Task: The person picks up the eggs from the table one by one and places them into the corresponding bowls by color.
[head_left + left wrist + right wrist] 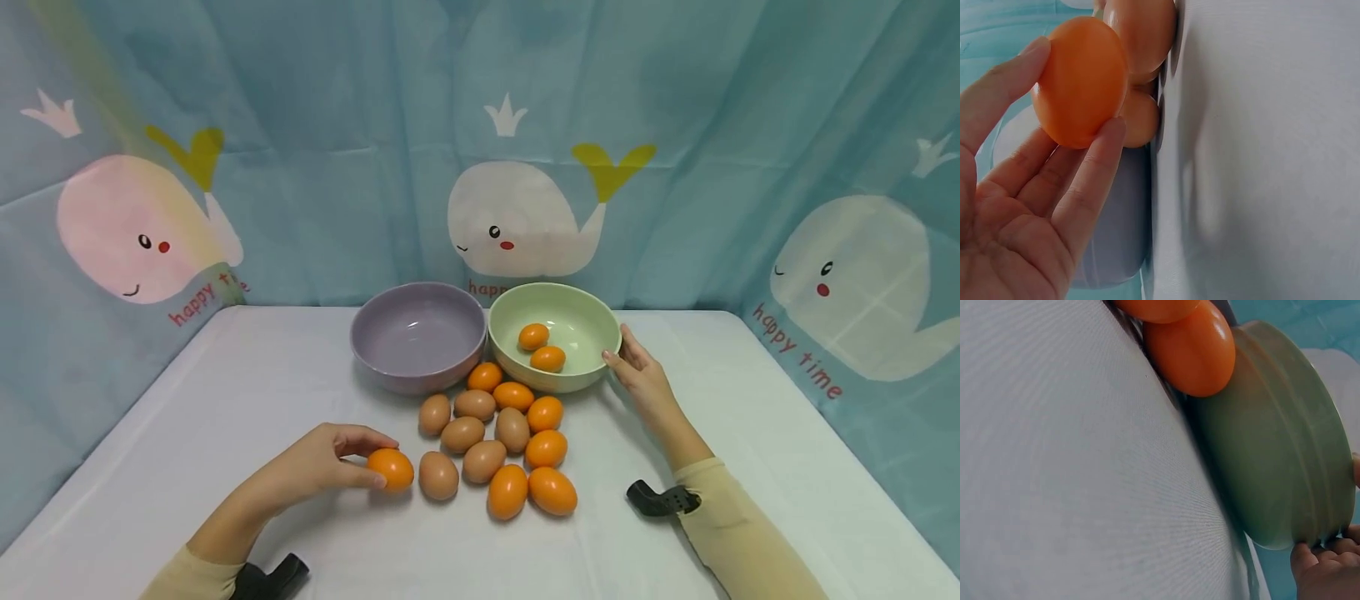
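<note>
My left hand (330, 462) pinches an orange egg (391, 469) between thumb and fingers at the left end of a cluster of eggs on the white table (225, 400). The left wrist view shows that orange egg (1082, 81) held at my fingertips (1100, 150), with brown eggs (1144, 37) behind it. My right hand (637, 375) touches the rim of a green bowl (581, 304) with straight fingers; the bowl holds two orange eggs (533, 336). In the right wrist view the green bowl (1279, 456) fills the right side, my fingertips (1319, 569) at its edge.
A purple bowl (418, 333) with nothing in it stands left of the green one. Several brown eggs (462, 433) and orange eggs (545, 450) lie clustered in front of both bowls. A whale-print curtain (517, 167) hangs behind the table.
</note>
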Demonstrator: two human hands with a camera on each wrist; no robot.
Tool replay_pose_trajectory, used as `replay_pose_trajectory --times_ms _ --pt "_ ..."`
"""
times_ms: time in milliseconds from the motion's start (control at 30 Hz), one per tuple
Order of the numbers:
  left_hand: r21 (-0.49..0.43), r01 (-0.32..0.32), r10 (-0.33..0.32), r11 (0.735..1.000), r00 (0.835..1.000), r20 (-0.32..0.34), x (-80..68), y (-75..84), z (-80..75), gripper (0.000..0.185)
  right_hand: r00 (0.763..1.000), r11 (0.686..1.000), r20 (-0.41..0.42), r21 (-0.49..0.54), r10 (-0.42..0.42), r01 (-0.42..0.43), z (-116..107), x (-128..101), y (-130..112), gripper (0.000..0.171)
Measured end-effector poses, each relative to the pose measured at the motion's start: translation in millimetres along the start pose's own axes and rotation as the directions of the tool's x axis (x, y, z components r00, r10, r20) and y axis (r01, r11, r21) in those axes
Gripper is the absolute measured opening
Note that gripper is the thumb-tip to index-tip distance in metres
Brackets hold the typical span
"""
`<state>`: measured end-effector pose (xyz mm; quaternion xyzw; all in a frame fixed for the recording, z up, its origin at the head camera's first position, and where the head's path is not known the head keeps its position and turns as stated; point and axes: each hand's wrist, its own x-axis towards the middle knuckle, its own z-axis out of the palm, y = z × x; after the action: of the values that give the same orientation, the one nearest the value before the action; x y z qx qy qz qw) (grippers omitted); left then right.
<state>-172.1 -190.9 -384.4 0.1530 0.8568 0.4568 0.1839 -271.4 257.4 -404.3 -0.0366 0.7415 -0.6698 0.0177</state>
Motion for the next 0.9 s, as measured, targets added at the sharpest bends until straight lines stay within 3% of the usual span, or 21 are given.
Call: replay_pose_trajectory --times_ms 233,533,700,900 --pt "0.000 -0.005 0.005 1.000 0.999 -0.036 0.4 2.1 -3.9 0.045 1.000 1.000 0.009 -0.009 -0.028 0.028 -0.1 2.2 -3.3 0.080" --pt "-0.060 0.024 -0.029 0.998 0.996 -0.083 0.5 5.7 -5.5 0.048 1.000 1.000 -0.001 -0.001 -0.003 0.003 -1.3 -0.1 1.0 0.079" --pt "-0.070 0.013 -0.021 0.997 0.994 -0.110 8.1 16.2 -6.4 0.050 1.000 1.000 0.004 -0.009 -0.005 0.005 -0.1 -0.1 0.9 0.079" --pt "-0.064 -0.028 0.020 0.998 0.992 -0.124 31.0 41.5 -7.2 0.052 1.000 1.000 -0.003 -0.016 -0.006 0.006 -1.9 0.4 0.1 0.078"
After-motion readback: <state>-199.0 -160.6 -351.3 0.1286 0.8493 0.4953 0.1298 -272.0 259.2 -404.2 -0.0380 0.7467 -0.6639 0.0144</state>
